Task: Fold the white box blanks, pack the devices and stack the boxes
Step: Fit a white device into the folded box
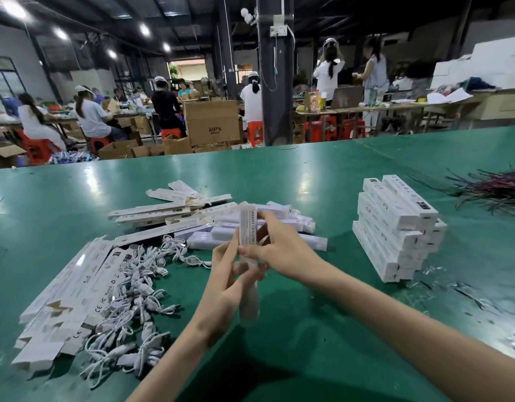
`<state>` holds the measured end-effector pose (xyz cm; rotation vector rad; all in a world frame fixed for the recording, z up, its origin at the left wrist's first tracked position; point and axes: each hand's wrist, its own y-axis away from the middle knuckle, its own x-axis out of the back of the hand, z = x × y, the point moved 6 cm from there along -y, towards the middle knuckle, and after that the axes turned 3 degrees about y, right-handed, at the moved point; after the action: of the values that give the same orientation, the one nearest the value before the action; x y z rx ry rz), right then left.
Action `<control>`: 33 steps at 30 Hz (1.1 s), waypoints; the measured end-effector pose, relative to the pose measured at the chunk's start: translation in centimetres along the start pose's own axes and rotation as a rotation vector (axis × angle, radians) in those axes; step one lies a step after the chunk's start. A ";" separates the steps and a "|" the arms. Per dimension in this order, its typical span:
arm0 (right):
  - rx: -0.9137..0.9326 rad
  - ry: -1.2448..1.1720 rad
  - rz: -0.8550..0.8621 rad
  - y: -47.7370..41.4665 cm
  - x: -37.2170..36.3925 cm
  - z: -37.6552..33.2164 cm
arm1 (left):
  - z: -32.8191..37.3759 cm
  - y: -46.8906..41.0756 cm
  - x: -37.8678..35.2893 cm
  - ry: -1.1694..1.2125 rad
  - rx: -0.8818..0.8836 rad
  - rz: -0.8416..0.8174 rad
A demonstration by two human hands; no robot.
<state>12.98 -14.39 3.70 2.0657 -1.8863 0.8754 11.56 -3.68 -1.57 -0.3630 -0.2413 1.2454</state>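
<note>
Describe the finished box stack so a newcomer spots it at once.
On the green table, right of the right hand, a stack of boxes stands alone. Unlike the flat blanks and loose cables on the left, its boxes are closed and piled in layers.

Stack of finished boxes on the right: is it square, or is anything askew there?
Somewhat askew. The stack of boxes is stepped: layers do not line up, box ends jut unevenly on its right side, and the top two lie at a slant to those below. Nothing looks crushed.
</note>
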 end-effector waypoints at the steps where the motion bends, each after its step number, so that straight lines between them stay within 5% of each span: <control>1: 0.004 0.048 0.034 -0.2 0.7 -0.3 | 0.0 0.0 -0.1 -0.064 -0.009 -0.017; 7: -0.020 0.369 0.339 -1.6 9.9 -1.7 | -1.1 1.6 -1.1 -0.812 -0.179 -0.266; 12: -0.352 0.727 0.272 -2.0 16.9 1.9 | -1.6 1.2 -1.5 -0.840 -0.199 -0.240; 18: -0.289 1.104 -0.015 -1.7 9.1 6.6 | -2.3 1.2 -1.7 -0.861 -0.176 -0.248; 25: -0.449 1.490 0.024 -1.7 6.1 12.1 | -2.2 1.4 -1.5 -0.850 -0.175 -0.222; 33: -0.430 1.460 -0.085 -0.1 4.9 14.6 | -2.4 1.3 -1.6 -0.899 -0.190 -0.237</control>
<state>17.24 -26.17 -5.24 0.7155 -0.9645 1.2498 10.82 -5.13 -4.25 0.0907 -1.1428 1.0829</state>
